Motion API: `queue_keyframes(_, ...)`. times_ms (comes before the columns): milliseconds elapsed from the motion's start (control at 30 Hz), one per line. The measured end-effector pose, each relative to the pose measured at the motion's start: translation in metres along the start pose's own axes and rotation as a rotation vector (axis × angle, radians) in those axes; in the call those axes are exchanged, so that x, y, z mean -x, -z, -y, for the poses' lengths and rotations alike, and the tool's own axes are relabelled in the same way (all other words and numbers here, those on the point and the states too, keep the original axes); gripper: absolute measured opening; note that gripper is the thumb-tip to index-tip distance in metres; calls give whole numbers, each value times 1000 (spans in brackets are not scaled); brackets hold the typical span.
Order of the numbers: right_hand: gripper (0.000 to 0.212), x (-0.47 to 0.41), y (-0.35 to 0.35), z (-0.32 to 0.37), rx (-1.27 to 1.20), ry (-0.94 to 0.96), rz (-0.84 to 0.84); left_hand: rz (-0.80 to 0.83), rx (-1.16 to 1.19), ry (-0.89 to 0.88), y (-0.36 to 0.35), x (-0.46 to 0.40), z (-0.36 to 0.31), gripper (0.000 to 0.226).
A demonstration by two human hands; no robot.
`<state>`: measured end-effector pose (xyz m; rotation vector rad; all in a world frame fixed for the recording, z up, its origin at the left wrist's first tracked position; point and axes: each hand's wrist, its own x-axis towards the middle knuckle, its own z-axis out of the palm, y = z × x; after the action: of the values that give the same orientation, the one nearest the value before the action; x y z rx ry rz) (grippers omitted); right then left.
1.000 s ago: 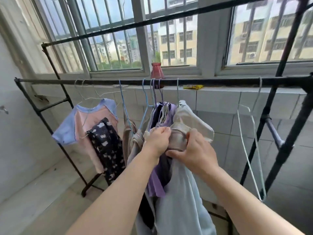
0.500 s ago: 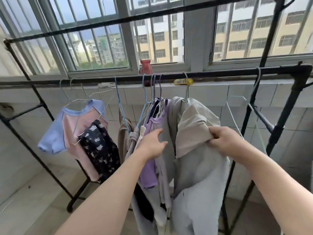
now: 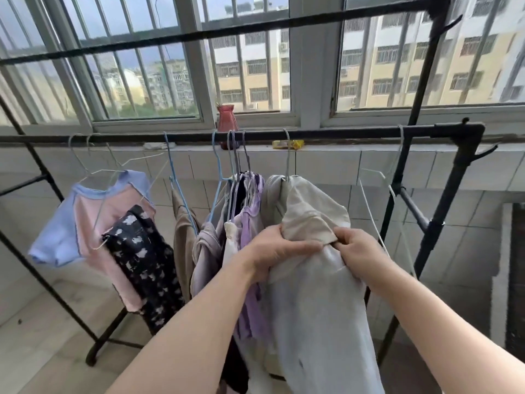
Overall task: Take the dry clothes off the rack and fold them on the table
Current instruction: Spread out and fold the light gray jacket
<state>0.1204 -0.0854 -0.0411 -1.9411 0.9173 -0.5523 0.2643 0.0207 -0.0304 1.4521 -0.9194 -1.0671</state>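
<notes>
Your 2 hands, left hand [image 3: 279,251] and right hand [image 3: 358,253], pinch the beige garment [image 3: 309,223] (long axis vertical), its hanger hook [image 3: 287,155] at 12 o'clock on the rack rail [image 3: 355,134], equally near both.

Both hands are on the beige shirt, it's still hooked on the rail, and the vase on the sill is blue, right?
Not quite: the vase is red, as the head view shows. The rest holds: left hand and right hand hold the beige shirt, still hooked on the rail.

Barred windows [image 3: 147,81], daylight; white tiled wall [image 3: 326,166]; red vase [image 3: 226,118] on sill.
</notes>
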Motion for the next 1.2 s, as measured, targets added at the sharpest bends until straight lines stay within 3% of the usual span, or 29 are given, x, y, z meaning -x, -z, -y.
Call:
queue_keyframes(100, 13, 3, -5, -7, 42, -55, -162, 67, -80, -5, -18, 3, -13, 44)
queue_keyframes(233, 13, 7, -13, -7, 63, -79, -195, -190, -331, -54, -42, -4, -10, 50)
queue_keyframes(333, 23, 16, -12, -1, -48, -103, -202, -370, -822, 7, -42, -1, -15, 33)
queue_keyframes(400, 22, 26, -9, 10, -138, -154, -8, -526, -1089, 56, -34, 4, -15, 27)
queue_keyframes(500, 39, 39, -14, 23, -319, -332, 407, -623, -1227, 104, -33, 13, -7, 30)
queue_keyframes(567, 53, 39, -22, 22, -398, -362, 523, -596, -1193, 132, -41, 17, -3, 28)
queue_keyframes(667, 54, 33, -35, 13, -526, -377, 501, -386, -1010, 138, -46, 23, -10, 17)
queue_keyframes(733, 42, 31, -40, 7, -541, -367, 420, -213, -660, 145, -43, 26, -9, 8)
queue_keyframes(833, 6, 23, -40, -4, -457, -293, 179, -125, -310, 249, -34, 32, -10, 14)
queue_keyframes(900, 19, 19, -38, -15, -402, -268, 31, -231, -294, 260, -24, 29, -12, 18)
queue_keyframes(1000, 29, 21, -38, -37, -318, -290, -46, -471, -496, 174, -7, 19, -7, 25)
queue_keyframes(1133, 27, 19, -33, -54, -534, -457, -95, -460, -636, 197, -6, 9, 16, 26)
queue_keyframes(1200, 35, 18, -30, -59, -546, -483, -46, -448, -576, 203, -7, 6, 26, 39)
